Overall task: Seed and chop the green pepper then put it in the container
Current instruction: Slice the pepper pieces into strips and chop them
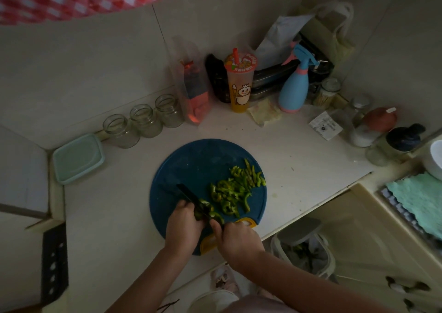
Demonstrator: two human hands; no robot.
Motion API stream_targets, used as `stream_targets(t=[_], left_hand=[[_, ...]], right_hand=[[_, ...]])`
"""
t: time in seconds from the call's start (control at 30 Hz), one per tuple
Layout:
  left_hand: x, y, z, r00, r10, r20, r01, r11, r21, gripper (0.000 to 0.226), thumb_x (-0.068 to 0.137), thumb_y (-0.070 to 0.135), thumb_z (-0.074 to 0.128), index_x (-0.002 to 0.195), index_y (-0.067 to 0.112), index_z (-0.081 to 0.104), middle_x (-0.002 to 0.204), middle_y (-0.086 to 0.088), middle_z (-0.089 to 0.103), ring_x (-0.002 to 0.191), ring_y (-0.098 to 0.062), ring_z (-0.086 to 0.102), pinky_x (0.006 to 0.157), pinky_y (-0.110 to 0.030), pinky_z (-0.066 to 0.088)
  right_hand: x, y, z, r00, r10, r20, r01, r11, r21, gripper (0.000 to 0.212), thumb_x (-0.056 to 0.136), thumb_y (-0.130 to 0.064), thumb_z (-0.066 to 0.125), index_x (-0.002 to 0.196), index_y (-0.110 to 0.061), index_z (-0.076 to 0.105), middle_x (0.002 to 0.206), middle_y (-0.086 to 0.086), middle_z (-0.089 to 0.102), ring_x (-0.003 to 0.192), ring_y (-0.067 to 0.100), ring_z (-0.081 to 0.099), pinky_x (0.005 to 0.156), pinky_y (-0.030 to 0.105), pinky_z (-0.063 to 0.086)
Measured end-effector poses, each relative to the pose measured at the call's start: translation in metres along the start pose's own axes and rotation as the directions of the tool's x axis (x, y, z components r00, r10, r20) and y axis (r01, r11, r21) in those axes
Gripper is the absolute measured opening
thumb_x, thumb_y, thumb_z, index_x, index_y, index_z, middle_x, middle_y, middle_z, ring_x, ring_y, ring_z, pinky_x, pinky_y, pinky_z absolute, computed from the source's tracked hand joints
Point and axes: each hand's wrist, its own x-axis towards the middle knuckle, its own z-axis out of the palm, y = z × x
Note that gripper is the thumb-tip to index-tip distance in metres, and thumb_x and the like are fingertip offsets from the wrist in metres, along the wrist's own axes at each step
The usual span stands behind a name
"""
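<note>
– Pepper strips, where do they lie?

– In a loose heap on the right half of the round blue cutting board, which sits on the pale counter. One uncut piece of pepper lies at the board's near edge.

– And the hands?

– The left hand has its fingers curled over that uncut piece, holding it down. The right hand is clenched round the handle of a black knife. The blade runs up and to the left, across the piece and just beside the left fingertips.

– The container?

– A pale green container with its lid on stands far left on the counter, by the wall, well apart from the board. No pepper shows in it.

– Anything else near?

– Three glass jars in a row along the wall beside the container, then a printed cup and a blue spray bottle farther back.
</note>
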Motion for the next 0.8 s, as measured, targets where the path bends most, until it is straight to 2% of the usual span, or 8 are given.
stream_targets(t=[0.13, 0.47, 0.6, 0.8], left_hand=[[-0.001, -0.002, 0.004, 1.0, 0.017, 0.014, -0.017, 1.0, -0.007, 0.024, 0.078, 0.022, 0.07, 0.088, 0.002, 0.061, 0.097, -0.011, 0.058, 0.082, -0.026, 0.06, 0.062, -0.024, 0.036], [0.001, -0.01, 0.01, 1.0, -0.004, 0.024, 0.007, 0.993, -0.121, 0.026, 0.074, 0.017, 0.075, 0.092, 0.001, 0.065, 0.096, -0.012, 0.059, 0.085, -0.025, 0.059, 0.066, -0.022, 0.037], [0.0, -0.012, 0.012, 0.999, 0.019, 0.032, -0.015, 0.99, -0.142, 0.02, 0.074, 0.013, 0.073, 0.087, 0.0, 0.066, 0.092, -0.011, 0.057, 0.078, -0.021, 0.058, 0.064, -0.021, 0.036], [0.005, -0.015, 0.01, 0.998, 0.056, 0.003, -0.055, 0.987, -0.152, 0.013, 0.078, 0.011, 0.069, 0.087, 0.003, 0.065, 0.089, -0.005, 0.054, 0.077, -0.021, 0.06, 0.063, -0.019, 0.035]], right_hand=[[0.003, 0.001, 0.003, 0.999, 0.037, 0.031, -0.038, 0.999, 0.031, 0.056, 0.098, -0.055, 0.017, 0.059, -0.019, 0.036, 0.073, 0.011, 0.048, 0.087, 0.03, 0.057, 0.066, 0.031, 0.036], [0.005, 0.0, 0.006, 1.0, 0.015, -0.007, -0.015, 0.997, -0.075, 0.057, 0.099, -0.054, 0.017, 0.067, -0.014, 0.042, 0.098, 0.019, 0.063, 0.094, 0.031, 0.06, 0.068, 0.031, 0.038], [0.012, 0.001, 0.012, 0.999, 0.038, -0.005, -0.038, 0.996, -0.078, 0.057, 0.098, -0.056, 0.017, 0.059, -0.019, 0.035, 0.095, 0.016, 0.066, 0.09, 0.031, 0.061, 0.065, 0.031, 0.038], [0.026, -0.009, 0.009, 0.996, 0.085, 0.006, -0.085, 0.996, 0.017, 0.058, 0.097, -0.057, 0.018, 0.06, -0.019, 0.041, 0.084, 0.012, 0.062, 0.085, 0.028, 0.062, 0.068, 0.031, 0.039]])
